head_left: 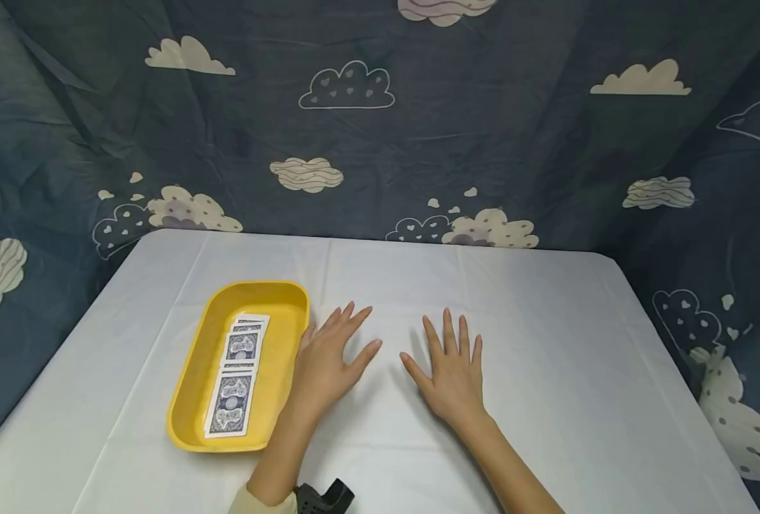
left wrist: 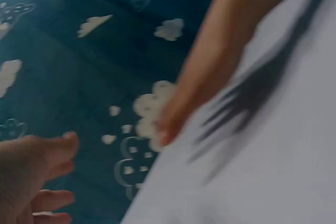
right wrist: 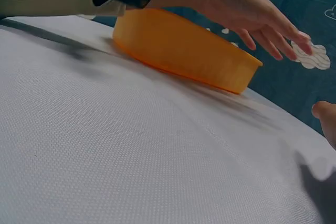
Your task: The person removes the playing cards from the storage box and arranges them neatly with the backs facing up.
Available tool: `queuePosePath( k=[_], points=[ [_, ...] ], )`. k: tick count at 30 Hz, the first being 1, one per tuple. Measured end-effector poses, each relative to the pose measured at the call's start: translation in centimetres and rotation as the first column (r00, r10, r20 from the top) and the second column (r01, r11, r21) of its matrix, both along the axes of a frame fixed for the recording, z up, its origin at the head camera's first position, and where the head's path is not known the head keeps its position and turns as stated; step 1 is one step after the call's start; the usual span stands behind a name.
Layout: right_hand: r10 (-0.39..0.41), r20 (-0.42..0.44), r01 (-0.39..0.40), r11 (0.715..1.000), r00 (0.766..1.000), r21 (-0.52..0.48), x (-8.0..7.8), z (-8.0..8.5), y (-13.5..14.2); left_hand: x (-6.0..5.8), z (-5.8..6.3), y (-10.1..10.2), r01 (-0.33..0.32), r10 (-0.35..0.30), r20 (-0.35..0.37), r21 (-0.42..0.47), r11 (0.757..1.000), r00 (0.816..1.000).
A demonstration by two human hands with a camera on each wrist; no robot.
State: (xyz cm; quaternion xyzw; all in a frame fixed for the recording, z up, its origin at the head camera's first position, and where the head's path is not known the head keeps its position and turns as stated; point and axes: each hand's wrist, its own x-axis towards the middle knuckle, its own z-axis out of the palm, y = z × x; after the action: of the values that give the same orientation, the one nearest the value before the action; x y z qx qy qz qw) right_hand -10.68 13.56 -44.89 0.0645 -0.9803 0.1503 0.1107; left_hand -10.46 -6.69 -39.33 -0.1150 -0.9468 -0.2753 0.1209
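Note:
A yellow tray [head_left: 187, 385] lies on the left of the white table, its long side running away from me. Inside it, several playing cards [head_left: 230, 405] overlap in a row, blue patterned backs up. My left hand [head_left: 325, 364] hovers beside the tray's right edge with its fingers spread, holding nothing. To the right, over the cloth, my right hand [head_left: 453, 378] is also spread and holds nothing; its shadow falls on the table. In the right wrist view the left hand [right wrist: 247, 11] hangs above and in front of the tray [right wrist: 184, 51].
The white cloth-covered table [head_left: 579, 400] has its far edge against a dark blue curtain [head_left: 482, 143] with cloud prints. A black wrist strap mount [head_left: 325, 497] sits at my left wrist.

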Motion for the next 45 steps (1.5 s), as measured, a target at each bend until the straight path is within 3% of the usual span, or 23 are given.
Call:
queuePosePath(
  k=[6, 10, 12, 17, 21, 22, 24, 28, 29, 32, 35, 39, 41, 45],
  points=[
    [0.004, 0.013, -0.003, 1.0, 1.0, -0.011, 0.0, 0.0, 0.0, 0.6, 3.0, -3.9, -0.113, 0.105, 0.096, 0.088, 0.99, 0.99],
    [0.008, 0.018, -0.008, 1.0, 1.0, -0.02, 0.1, 0.1, -0.2, 1.2, 4.5, -6.7, -0.219, 0.199, 0.182, 0.1, 0.971, 0.963],
    [0.011, 0.023, -0.01, 1.0, 1.0, -0.025, 0.1, 0.0, -0.2, 1.4, 5.0, -8.0, -0.286, 0.258, 0.197, 0.133, 0.949, 0.946],
    [0.016, 0.027, -0.015, 0.999, 1.0, -0.031, 0.3, -0.1, -0.4, 1.8, 5.0, -11.2, -0.481, 0.438, 0.214, 0.24, 0.843, 0.873],
    [0.023, 0.027, -0.022, 0.999, 0.999, -0.047, 0.4, -0.1, -0.4, 1.7, 3.8, -13.4, -0.596, 0.552, 0.232, 0.207, 0.776, 0.801],
    [0.024, 0.028, -0.023, 0.998, 0.999, -0.051, 0.4, -0.1, -0.4, 1.6, 3.3, -14.0, -0.61, 0.562, 0.25, 0.2, 0.767, 0.788],
    [0.03, 0.029, -0.029, 0.998, 0.999, -0.058, 0.4, 0.0, -0.4, 0.9, 0.9, -15.7, -0.622, 0.573, 0.259, 0.178, 0.762, 0.777],
    [0.04, 0.038, -0.037, 0.997, 0.999, -0.065, 0.3, 0.0, -0.5, 0.2, -1.6, -17.7, -0.628, 0.573, 0.286, 0.161, 0.761, 0.768],
    [0.043, 0.039, -0.04, 0.997, 0.998, -0.067, 0.3, 0.0, -0.6, 0.2, -1.7, -17.8, -0.632, 0.574, 0.296, 0.159, 0.758, 0.764],
    [0.059, 0.039, -0.055, 0.995, 0.998, -0.086, 0.4, 0.2, -1.0, 1.2, 0.7, -17.0, -0.645, 0.562, 0.359, 0.175, 0.744, 0.746],
    [0.082, 0.016, -0.08, 0.991, 0.997, -0.112, 0.4, 0.5, -1.9, 1.7, 1.7, -16.7, -0.654, 0.555, 0.395, 0.181, 0.734, 0.732],
    [0.124, -0.046, -0.13, 0.978, 0.991, -0.162, 0.2, 1.1, -3.7, 1.8, 1.5, -17.2, -0.677, 0.564, 0.434, 0.162, 0.718, 0.702],
    [0.153, -0.093, -0.167, 0.969, 0.984, -0.183, 0.0, 1.5, -4.8, 1.8, 1.2, -17.5, -0.682, 0.568, 0.437, 0.164, 0.713, 0.698],
    [0.213, -0.185, -0.25, 0.946, 0.959, -0.206, -0.3, 2.4, -7.0, 1.9, 1.2, -17.7, -0.676, 0.571, 0.411, 0.173, 0.716, 0.71]
  ],
)
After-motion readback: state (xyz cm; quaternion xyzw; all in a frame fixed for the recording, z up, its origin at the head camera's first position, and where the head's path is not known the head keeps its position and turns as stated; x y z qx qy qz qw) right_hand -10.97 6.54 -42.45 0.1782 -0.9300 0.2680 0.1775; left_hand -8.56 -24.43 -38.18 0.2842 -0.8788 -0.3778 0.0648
